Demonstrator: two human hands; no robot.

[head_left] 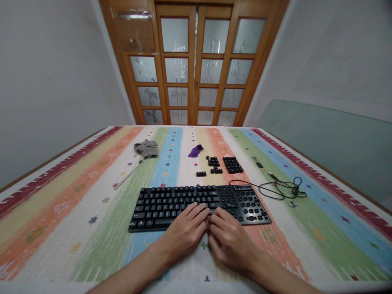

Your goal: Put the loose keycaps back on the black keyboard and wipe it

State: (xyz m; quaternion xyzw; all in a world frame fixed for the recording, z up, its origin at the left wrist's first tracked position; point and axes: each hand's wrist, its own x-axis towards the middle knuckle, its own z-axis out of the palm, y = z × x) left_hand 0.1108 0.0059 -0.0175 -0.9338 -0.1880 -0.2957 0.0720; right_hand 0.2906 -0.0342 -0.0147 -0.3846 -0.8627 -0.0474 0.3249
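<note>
A black keyboard [162,210] lies flat before me. Keycaps are gone from its number pad and part of the block beside it, where bare black stems show. My left hand [186,226] rests over the keyboard's front edge, fingers bent together on the lower keys, its thumb hidden. Right beside it, my right hand [226,241] is curled with its fingertips at the front keys, touching or nearly touching the left fingers. Whatever lies between those fingertips is hidden. Behind the keyboard, loose black keycaps sit in a neat block [232,164], a second cluster [213,161] and a pair [201,174].
The keyboard's cable [277,191] is coiled at the right, near a small black piece [259,165]. Purple cloth [195,151] and grey cloth [147,149] lie farther back. A thin white dark-tipped stick [128,174] is at left. Striped cloth [104,228] covers the table.
</note>
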